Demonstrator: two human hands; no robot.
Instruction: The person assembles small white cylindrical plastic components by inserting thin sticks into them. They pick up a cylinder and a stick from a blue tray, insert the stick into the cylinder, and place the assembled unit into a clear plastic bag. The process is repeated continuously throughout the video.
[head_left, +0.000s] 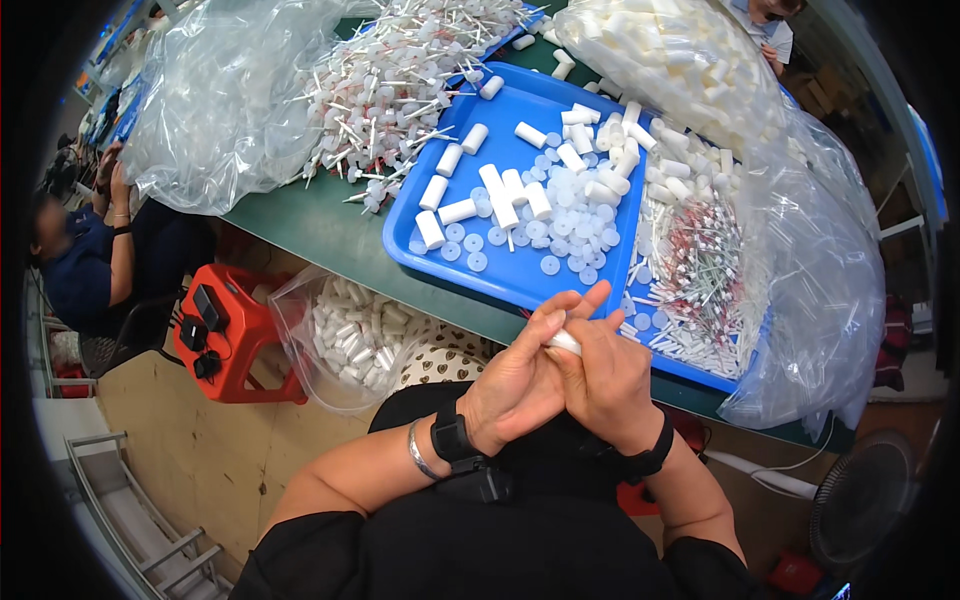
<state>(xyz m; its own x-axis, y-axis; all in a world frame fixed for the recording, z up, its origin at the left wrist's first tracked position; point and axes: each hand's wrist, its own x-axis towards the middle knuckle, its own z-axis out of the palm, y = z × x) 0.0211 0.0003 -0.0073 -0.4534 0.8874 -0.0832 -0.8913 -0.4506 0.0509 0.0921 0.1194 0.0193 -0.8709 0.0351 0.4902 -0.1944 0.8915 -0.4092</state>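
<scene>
A green table (330,235) runs across the view, its right part under big clear bags (800,250) of white parts. On it sits a blue tray (500,270) with white tubes (500,195) and pale round caps (575,220) loose inside. A pile of white stick parts (390,90) lies at the tray's far left corner, and red-tipped sticks (700,260) lie just right of the tray. Below the table edge, an open bag (345,335) holds more white tubes, beside a red stool (235,335). Both hands meet just in front of the tray's near edge. The left hand (515,385) curls its fingers (550,325) around one white tube (563,343). The right hand (610,385) presses against it, fingers closed on the same tube, only whose end shows between them.
</scene>
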